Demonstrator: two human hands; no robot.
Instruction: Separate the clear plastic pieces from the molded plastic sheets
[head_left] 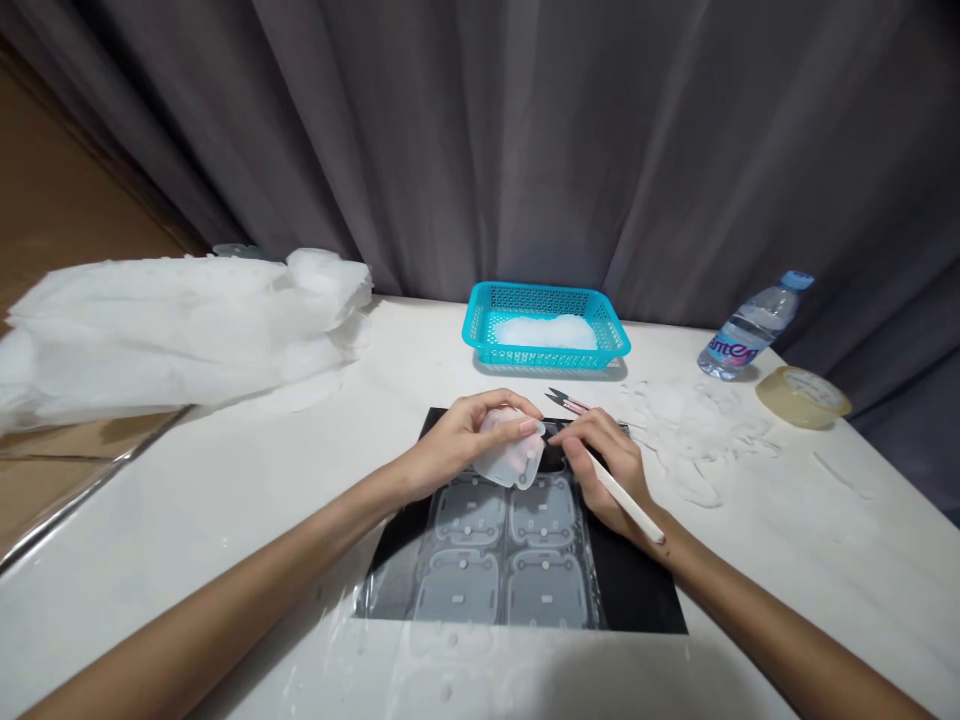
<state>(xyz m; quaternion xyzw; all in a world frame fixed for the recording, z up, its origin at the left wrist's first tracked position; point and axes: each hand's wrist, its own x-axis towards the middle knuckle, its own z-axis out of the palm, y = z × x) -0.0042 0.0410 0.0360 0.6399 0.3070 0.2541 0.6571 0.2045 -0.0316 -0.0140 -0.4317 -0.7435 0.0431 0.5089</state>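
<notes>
My left hand [480, 435] grips a translucent, frosted piece [517, 462] with rounded corners, thumb on its near face. Close to its right edge, my right hand [609, 462] is closed around a slim white-handled tool [626, 503], whose handle slants down toward the wrist. The tool's working tip is too dark and small to make out. Below both hands lies a clear moulded sheet [506, 535] with several similar rounded shapes on a black mat [637, 590]. Just beyond my right fingers are small snips [567, 400] with dark blades and a pinkish handle.
A turquoise basket [480, 345] holding white translucent pieces [547, 331] stands at the back. Rightward are thin clear trimmings [694, 440], a water bottle [754, 330] and a roll of tape [802, 397]. A white plastic bundle [180, 330] lies left, before a grey curtain [480, 140].
</notes>
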